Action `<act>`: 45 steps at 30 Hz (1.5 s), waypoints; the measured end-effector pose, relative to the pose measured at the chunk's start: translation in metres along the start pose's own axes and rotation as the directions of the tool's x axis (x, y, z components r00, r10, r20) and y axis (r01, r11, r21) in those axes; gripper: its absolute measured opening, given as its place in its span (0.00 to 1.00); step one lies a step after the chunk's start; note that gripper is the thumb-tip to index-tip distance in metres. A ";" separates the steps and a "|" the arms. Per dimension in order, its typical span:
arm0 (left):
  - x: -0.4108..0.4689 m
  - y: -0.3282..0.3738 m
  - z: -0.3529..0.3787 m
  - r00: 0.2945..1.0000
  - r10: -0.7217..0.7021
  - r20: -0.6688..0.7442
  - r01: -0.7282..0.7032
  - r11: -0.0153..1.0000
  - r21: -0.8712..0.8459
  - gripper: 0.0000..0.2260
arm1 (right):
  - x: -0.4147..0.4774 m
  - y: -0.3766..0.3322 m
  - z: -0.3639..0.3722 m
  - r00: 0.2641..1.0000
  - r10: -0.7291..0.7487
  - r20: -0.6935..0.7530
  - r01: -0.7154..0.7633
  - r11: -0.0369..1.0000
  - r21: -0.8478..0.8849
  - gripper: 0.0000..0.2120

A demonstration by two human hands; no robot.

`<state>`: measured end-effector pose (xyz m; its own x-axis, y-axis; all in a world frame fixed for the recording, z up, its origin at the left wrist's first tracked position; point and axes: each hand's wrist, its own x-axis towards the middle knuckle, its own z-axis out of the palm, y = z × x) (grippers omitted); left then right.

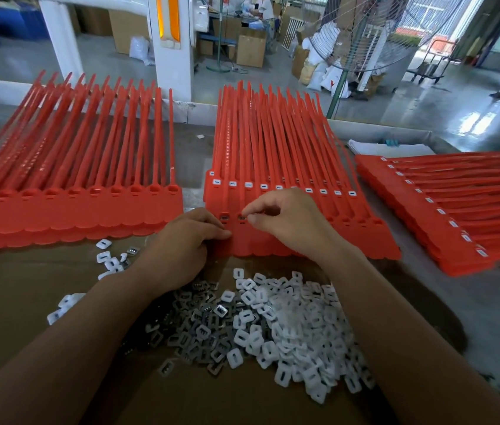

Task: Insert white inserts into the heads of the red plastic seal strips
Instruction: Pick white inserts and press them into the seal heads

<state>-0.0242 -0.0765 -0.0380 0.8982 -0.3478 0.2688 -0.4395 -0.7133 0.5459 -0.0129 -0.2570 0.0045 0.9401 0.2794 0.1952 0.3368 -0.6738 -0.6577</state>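
The middle stack of red seal strips [303, 240] lies in front of me with its heads towards me. The row behind carries white inserts [277, 187] in its heads. My left hand [187, 243] pinches the front left strip's tag with thumb and curled fingers. My right hand [288, 222] pinches thumb and forefinger together over the second head socket [241, 218]. Whatever sits between those fingertips is too small to make out. A loose pile of white inserts [297, 326] lies on the cardboard below my wrists.
A left stack of red strips [74, 210] has bare heads. A right stack [441, 216] shows white inserts. Grey metal pieces [199, 317] mix into the pile's left side. A few stray inserts [107, 259] lie left of my left hand. A standing fan [362, 35] is behind the table.
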 end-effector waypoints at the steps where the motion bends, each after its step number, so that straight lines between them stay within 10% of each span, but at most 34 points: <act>1: 0.000 0.000 0.000 1.000 -0.004 0.004 0.004 1.000 -0.014 0.23 | -0.003 -0.006 -0.002 0.995 -0.024 0.099 0.024 1.000 0.002 0.06; 7: 0.001 0.001 -0.003 1.000 -0.012 0.021 0.013 0.999 -0.045 0.17 | -0.016 -0.038 0.006 0.859 -0.117 0.498 0.165 0.985 -0.055 0.09; 26: 0.002 0.003 -0.005 1.000 0.010 0.021 -0.008 0.998 -0.062 0.16 | -0.023 -0.041 0.026 0.828 -0.197 0.525 0.255 0.966 -0.040 0.08; 36: 0.003 0.003 -0.004 0.999 0.040 0.002 -0.040 0.998 -0.043 0.07 | -0.019 -0.037 0.013 0.876 -0.227 0.424 0.221 0.973 0.064 0.03; 45: 0.006 -0.003 0.001 0.998 -0.051 0.036 0.052 0.998 -0.037 0.24 | -0.004 0.008 -0.018 0.989 0.136 -0.059 -0.121 0.971 0.208 0.09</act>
<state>-0.0181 -0.0770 -0.0384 0.9188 -0.3326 0.2124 -0.3920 -0.7072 0.5883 -0.0132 -0.2755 0.0117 0.9786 0.1442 0.1468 0.2024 -0.5452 -0.8135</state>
